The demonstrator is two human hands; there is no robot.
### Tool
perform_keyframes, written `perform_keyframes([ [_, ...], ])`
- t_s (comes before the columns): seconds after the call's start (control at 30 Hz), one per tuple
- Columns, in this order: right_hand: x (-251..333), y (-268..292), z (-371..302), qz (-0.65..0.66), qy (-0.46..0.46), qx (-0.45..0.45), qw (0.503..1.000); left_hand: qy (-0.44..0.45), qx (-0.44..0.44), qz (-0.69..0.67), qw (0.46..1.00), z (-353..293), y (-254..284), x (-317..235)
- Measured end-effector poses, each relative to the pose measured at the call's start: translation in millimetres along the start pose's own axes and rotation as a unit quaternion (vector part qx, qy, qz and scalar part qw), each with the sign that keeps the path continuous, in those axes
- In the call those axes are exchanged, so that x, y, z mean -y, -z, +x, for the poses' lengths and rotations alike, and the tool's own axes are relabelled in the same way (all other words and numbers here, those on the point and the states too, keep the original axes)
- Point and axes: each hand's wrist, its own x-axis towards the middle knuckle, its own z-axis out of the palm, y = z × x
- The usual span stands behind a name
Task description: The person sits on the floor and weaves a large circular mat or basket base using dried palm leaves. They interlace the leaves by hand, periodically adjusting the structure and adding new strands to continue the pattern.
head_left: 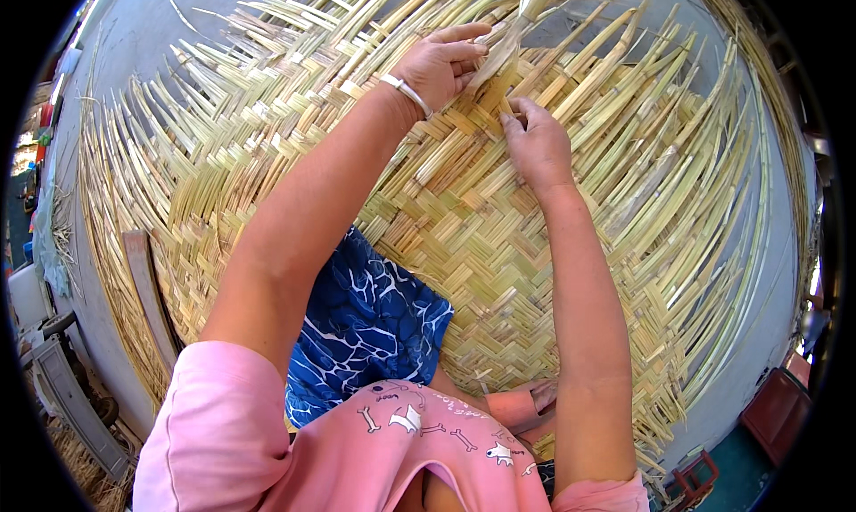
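A large woven mat [499, 271] of flat, pale yellow-green reed strips spreads out beneath me. My left hand [441, 71], with a white bangle at the wrist, is at the mat's far part, its fingers bent against a raised reed strip [504, 53]. That wide, pale strip stands up out of the weave and bends away from me. To the right and slightly nearer, my right hand [539, 144] has thumb and forefinger pinched at the edge of a strip in the same gap. Its other fingers are curled. Part of what each hand grips is hidden.
Loose strip ends [713, 155] fan out around the mat over a grey floor [214, 31]. A wooden board [150, 289] lies on the mat at left. My blue patterned shorts [374, 325] and one foot rest on the weave. A dark red stool [776, 414] stands at lower right.
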Motion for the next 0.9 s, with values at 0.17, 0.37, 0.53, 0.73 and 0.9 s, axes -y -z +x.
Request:
perform_keyframes([
  [0.17,1,0,-3,0.019,-0.031,-0.016,0.999,-0.044,-0.104,-0.246,0.963,-11,20,-2],
  [0.37,-10,-12,-4,0.008,0.001,-0.081,0.997,-0.099,-0.083,-0.2,0.971,-26,19,-26],
  [0.53,3,-18,-13,-0.095,0.051,-0.153,0.982,-0.182,-0.001,-0.17,0.968,-35,13,-56],
  [0.73,2,-22,-19,-0.185,0.122,-0.138,0.965,-0.245,-0.193,-0.104,0.944,-29,26,-58],
  [0.9,19,-4,-4,-0.216,0.21,-0.095,0.949,-0.191,-0.324,-0.065,0.924,-15,15,-38],
])
